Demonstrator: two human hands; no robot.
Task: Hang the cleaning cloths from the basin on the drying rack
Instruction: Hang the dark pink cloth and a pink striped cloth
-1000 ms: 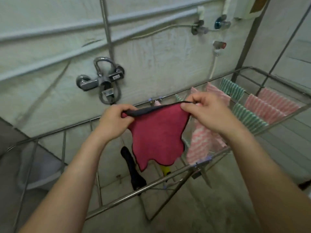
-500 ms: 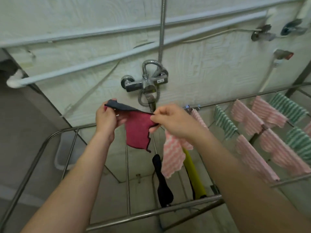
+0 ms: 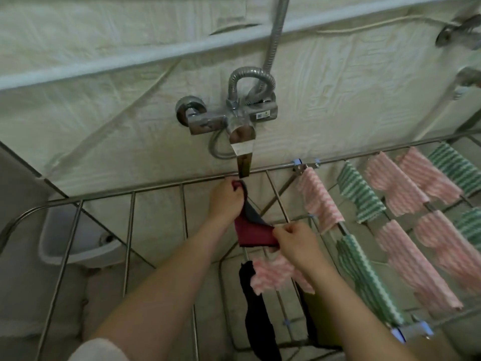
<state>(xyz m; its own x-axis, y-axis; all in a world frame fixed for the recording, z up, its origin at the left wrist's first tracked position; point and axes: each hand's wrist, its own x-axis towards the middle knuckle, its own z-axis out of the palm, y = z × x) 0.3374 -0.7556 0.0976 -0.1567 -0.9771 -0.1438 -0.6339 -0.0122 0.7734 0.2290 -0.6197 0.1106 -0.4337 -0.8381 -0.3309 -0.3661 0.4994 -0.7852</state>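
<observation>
Two corners are all I need on this red cloth (image 3: 256, 234): it looks light, soft and limp, likely damp, so it would sag wherever I let go. My left hand (image 3: 225, 201) pinches the far corner near the back rail of the drying rack (image 3: 156, 188), and my right hand (image 3: 294, 243) pinches the near corner, keeping the dark-bound edge stretched over the rods. Half a second ago I held it higher, side to side before the tap (image 3: 242, 131); now it is lowered and turned along the rods, beside a pink striped cloth (image 3: 318, 199).
</observation>
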